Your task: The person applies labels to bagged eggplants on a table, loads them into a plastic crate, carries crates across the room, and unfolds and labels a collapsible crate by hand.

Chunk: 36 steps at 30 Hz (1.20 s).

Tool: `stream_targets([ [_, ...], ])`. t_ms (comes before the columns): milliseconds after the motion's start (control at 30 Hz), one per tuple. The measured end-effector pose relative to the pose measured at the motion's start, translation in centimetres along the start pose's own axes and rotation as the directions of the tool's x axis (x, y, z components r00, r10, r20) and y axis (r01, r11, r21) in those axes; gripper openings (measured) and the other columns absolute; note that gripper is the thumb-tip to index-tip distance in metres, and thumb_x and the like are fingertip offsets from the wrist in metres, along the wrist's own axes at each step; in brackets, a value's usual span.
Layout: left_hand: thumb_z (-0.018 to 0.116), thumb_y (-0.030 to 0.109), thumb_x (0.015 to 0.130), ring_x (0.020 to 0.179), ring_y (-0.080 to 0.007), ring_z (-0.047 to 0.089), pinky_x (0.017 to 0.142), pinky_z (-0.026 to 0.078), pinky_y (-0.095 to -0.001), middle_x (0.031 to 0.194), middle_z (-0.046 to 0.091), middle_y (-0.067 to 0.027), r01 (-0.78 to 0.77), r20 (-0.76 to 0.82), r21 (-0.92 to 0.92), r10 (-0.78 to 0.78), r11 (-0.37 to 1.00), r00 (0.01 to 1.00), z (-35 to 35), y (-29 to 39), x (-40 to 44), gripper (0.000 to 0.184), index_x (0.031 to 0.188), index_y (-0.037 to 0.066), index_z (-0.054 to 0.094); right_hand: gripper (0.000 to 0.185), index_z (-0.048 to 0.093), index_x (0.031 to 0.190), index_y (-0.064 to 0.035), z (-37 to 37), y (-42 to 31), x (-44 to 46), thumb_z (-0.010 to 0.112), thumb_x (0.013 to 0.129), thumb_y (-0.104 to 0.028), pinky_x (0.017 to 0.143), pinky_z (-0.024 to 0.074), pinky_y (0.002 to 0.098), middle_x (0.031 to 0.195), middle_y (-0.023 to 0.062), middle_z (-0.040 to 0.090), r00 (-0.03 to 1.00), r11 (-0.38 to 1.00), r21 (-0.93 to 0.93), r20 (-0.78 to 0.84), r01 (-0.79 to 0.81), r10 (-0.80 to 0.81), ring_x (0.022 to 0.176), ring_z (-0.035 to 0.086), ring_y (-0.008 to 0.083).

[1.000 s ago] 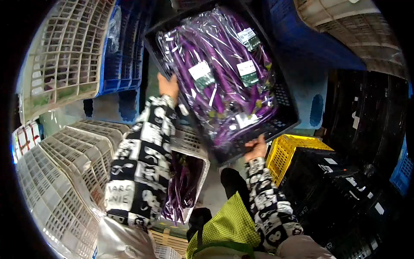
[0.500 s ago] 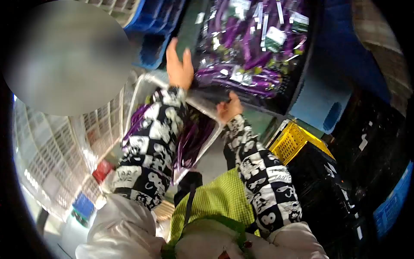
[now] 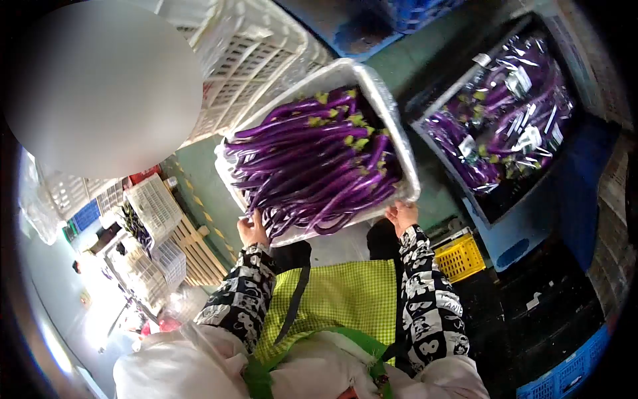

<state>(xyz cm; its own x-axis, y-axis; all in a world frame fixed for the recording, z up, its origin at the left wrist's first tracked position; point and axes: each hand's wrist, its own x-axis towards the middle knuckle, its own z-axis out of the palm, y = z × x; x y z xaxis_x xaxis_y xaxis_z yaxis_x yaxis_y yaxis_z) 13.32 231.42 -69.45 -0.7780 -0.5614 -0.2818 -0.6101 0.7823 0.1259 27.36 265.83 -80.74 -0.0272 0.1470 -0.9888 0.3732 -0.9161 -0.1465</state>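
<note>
Eggplants lie just beyond your hands, which have left the black crate; left hand and right hand now grip the white crate by its near rim, controlling its load.

A white crate is seen at the centre of the frame, turned at a slant, its rim draped with clear plastic. It is filled with long, slender eggplants, glossy and deep purple, which are laid loose and roughly side by side. Their green caps are gathered mostly towards the right, while their tapered ends are pointed towards the left and lower left.
</note>
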Motion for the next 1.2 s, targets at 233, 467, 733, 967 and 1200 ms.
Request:
stream_targets([
  [233, 0.056, 0.02, 0.078, 0.086, -0.0303, 0.053, 0.078, 0.043, -0.0383, 0.096, 0.056, -0.0181, -0.335, -0.168, -0.266, 0.298, 0.904, 0.939, 0.4, 0.0, 15.5, 0.032, 0.101, -0.003, 0.055, 0.056, 0.034, 0.132, -0.0065, -0.2, 7.7, 5.2, 0.06, 0.084, -0.02, 0.064, 0.0486, 0.0324, 0.1, 0.0075, 0.057, 0.95, 0.982, -0.036, -0.246, 0.187, -0.19, 0.084, 0.056, 0.0188],
  [467, 0.074, 0.031, 0.059, 0.086, -0.0341, 0.065, 0.076, 0.051, -0.0365, 0.087, 0.065, -0.0275, -0.096, 0.374, 0.043, 0.073, 0.994, 0.925, 6.6, -2.2, 28.8, 0.061, 0.097, -0.015, 0.06, 0.058, 0.048, 0.123, 0.0068, 4.8, 7.2, 1.4, 0.057, 0.088, -0.038, 0.08, 0.0452, 0.0392, 0.115, 0.0176, 0.058, 0.821, 0.933, -0.281, -0.461, 0.226, -0.337, 0.093, 0.057, 0.0269],
  [733, 0.072, 0.028, 0.065, 0.083, -0.0311, 0.065, 0.076, 0.05, -0.0384, 0.086, 0.068, -0.0174, -0.086, 0.277, -0.532, 0.269, 0.842, 0.922, 11.2, -9.5, 26.6, 0.04, 0.094, 0.002, 0.063, 0.064, 0.055, 0.108, 0.0136, 5.0, 8.1, 1.9, 0.059, 0.081, -0.045, 0.074, 0.0449, 0.0394, 0.098, 0.0222, 0.062, 0.629, 0.784, -0.489, -0.484, 0.381, -0.608, 0.08, 0.056, 0.0258],
  [967, 0.071, 0.019, 0.069, 0.081, -0.0257, 0.066, 0.075, 0.05, -0.0343, 0.087, 0.068, -0.0155, -0.154, 0.285, -0.365, 0.268, 0.918, 0.92, 8.9, -12.4, 23.3, 0.035, 0.096, 0.0, 0.063, 0.084, 0.035, 0.135, -0.0046, -11.6, 8.8, 18.8, 0.07, 0.07, -0.044, 0.071, 0.0481, 0.0318, 0.086, 0.0119, 0.063, 0.567, -0.313, -0.948, 0.225, -0.062, -0.792, 0.082, 0.062, 0.0275],
  [1200, 0.071, 0.021, 0.072, 0.077, -0.0234, 0.067, 0.074, 0.051, -0.0328, 0.084, 0.068, -0.0153, -0.104, 0.42, -0.31, 0.234, 0.945, 0.877, 13.8, -20.7, 26.5, 0.035, 0.098, -0.001, 0.064, 0.06, 0.041, 0.131, -0.0066, 1.3, 10.7, 5.2, 0.059, 0.08, -0.033, 0.079, 0.0505, 0.0349, 0.109, 0.0132, 0.062, 0.85, -0.455, -0.872, 0.094, -0.181, -0.519, 0.096, 0.059, 0.0283],
])
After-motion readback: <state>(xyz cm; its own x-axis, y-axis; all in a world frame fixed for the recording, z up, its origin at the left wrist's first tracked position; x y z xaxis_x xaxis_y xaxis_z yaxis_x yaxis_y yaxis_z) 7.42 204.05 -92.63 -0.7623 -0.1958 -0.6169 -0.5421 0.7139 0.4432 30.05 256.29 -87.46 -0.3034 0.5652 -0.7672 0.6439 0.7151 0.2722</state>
